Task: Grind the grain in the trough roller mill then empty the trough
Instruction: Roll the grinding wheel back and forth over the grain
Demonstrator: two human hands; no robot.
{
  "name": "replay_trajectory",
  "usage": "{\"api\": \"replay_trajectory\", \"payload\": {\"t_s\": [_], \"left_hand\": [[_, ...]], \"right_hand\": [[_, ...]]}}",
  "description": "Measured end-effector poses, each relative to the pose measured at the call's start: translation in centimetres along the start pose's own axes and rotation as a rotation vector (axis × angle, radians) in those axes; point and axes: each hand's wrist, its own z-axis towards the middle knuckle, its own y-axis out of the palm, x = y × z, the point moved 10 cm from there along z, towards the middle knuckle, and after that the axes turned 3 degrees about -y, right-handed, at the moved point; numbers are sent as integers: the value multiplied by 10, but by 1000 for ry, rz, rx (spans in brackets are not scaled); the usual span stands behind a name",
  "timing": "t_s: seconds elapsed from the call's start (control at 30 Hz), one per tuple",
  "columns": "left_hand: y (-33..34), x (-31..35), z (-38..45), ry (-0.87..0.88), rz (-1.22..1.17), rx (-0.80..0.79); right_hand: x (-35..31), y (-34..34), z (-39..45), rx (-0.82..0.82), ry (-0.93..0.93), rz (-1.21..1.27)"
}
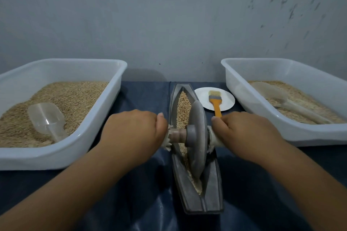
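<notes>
Hands, two (135, 129) (244, 133), grip one roller (197, 137); two tubs (105, 118) (244, 99), two scoops (47, 118) (277, 97).

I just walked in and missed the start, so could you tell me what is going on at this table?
A person is grinding grain in a trough. The left hand and right hand each grip one end of the wheel's axle, and the wheel stands in the trough on the grain. A tub of grain with a scoop sits to the left, another tub to the right. A brush lies on a plate behind.
</notes>
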Motion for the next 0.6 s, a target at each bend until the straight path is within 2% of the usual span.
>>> {"api": "replay_trajectory", "payload": {"t_s": [0.13, 0.2, 0.33, 0.47, 0.6], "left_hand": [[6, -2, 5, -30, 25, -10], [17, -7, 19, -34, 50, -20], [29, 5, 53, 112, 270, 35], [25, -11, 93, -15, 210, 57], [26, -15, 102, -59, 163, 43]], "right_hand": [[-6, 1, 7, -1, -52, -109], [2, 3, 28, 72, 15, -97], [14, 4, 71, 282, 53, -42], [24, 3, 101, 396, 60, -31], [31, 7, 109, 394, 84, -16]]}}
